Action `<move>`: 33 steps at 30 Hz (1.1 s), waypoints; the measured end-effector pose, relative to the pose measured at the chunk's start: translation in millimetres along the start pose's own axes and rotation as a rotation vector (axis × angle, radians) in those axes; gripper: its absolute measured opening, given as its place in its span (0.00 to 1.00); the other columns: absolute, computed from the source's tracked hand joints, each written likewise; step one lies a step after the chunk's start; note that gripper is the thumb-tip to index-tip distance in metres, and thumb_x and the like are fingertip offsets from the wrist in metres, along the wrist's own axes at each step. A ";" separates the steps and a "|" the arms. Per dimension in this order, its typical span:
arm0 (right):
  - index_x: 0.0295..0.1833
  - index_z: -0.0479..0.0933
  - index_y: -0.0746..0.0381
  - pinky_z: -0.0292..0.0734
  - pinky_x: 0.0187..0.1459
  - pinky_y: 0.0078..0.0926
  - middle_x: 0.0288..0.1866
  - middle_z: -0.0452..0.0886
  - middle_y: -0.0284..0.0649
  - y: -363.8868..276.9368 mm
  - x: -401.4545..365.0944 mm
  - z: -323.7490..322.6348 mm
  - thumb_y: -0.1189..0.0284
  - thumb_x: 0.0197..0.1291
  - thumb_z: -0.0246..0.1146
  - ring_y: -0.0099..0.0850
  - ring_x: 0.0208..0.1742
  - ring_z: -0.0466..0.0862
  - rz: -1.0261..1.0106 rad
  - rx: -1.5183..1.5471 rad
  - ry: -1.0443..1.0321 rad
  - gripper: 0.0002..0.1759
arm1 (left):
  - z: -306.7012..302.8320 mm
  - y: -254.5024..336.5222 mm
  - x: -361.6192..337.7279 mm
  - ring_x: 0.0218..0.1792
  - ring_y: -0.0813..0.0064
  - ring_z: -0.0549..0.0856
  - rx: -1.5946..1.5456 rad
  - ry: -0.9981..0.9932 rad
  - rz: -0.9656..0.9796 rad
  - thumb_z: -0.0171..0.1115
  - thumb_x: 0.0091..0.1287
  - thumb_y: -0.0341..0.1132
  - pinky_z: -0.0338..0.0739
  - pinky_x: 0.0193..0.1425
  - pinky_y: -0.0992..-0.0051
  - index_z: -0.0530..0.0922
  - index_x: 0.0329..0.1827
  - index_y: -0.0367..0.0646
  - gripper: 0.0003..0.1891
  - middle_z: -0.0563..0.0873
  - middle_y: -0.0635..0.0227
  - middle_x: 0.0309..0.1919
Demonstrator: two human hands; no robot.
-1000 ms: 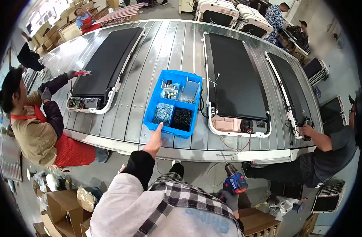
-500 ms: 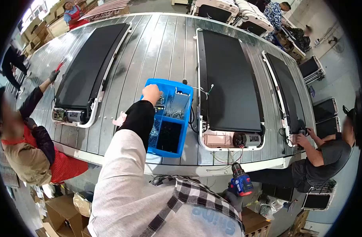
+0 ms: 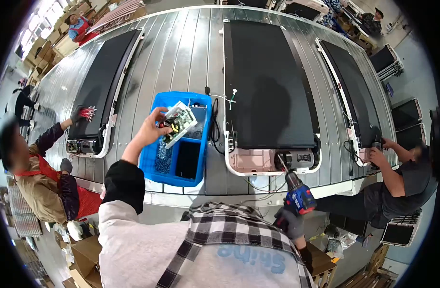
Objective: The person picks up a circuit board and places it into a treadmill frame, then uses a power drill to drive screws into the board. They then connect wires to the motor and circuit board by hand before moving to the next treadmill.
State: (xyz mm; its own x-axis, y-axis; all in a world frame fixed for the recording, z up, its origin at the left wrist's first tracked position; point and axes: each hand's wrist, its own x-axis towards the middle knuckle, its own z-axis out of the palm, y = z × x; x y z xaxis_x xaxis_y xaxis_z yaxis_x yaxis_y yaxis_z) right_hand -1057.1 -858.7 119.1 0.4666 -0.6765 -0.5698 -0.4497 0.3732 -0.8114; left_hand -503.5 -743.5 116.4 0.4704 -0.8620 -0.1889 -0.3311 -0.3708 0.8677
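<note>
While aloft, left hand (image 3: 150,130) around circuit board (image 3: 180,123).

1. The tabletop (image 3: 191,53) was ribbed metal slats with a dull grey sheen.
2. The bin (image 3: 157,103) was smooth, glossy blue plastic.
3. The circuit board (image 3: 180,123) in the left hand (image 3: 150,130) looked rigid and pale, studded with small hard parts.
4. The screws (image 3: 163,156) in the bin glinted as bare metal.
5. The drill (image 3: 300,198) in the right hand (image 3: 289,224) had a slightly glossy plastic shell.
6. The treadmill belt (image 3: 268,81) was matt black, and its frame (image 3: 272,171) was smooth white plastic.
7. The sleeve (image 3: 129,225) was soft pale cloth with a dark knit cuff.
</note>
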 end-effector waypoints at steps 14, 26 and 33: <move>0.55 0.67 0.65 0.77 0.36 0.28 0.37 0.78 0.39 -22.2 22.3 -74.3 0.81 0.50 0.58 0.30 0.33 0.81 -0.082 0.356 -0.039 0.23 | 317.3 14.6 10.4 0.48 0.56 0.75 0.470 -0.127 0.334 0.68 0.43 0.26 0.70 0.49 0.62 0.70 0.48 0.45 0.26 0.74 0.60 0.43; 0.46 0.74 0.68 0.75 0.35 0.23 0.31 0.81 0.40 -23.6 31.2 -58.3 0.77 0.54 0.58 0.27 0.30 0.81 -0.042 0.130 -0.118 0.14 | 240.4 27.7 -71.6 0.62 0.53 0.67 0.449 0.139 0.211 0.72 0.45 0.33 0.60 0.66 0.58 0.70 0.55 0.45 0.31 0.70 0.57 0.56; 0.38 0.76 0.65 0.74 0.35 0.25 0.31 0.80 0.37 -84.0 76.9 44.0 0.77 0.51 0.62 0.25 0.32 0.79 -0.027 -0.163 -0.467 0.08 | 119.9 -70.6 -169.1 0.57 0.60 0.71 0.758 0.141 0.046 0.68 0.49 0.50 0.59 0.65 0.55 0.78 0.48 0.49 0.25 0.79 0.69 0.45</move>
State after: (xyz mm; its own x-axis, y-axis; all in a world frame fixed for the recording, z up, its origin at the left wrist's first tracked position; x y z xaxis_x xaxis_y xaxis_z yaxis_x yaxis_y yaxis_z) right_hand -949.9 -914.2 137.7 0.7546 -0.3139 -0.5762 -0.5285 0.2296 -0.8173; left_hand -657.8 -613.0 32.0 0.5259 -0.8487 -0.0555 -0.7984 -0.5151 0.3118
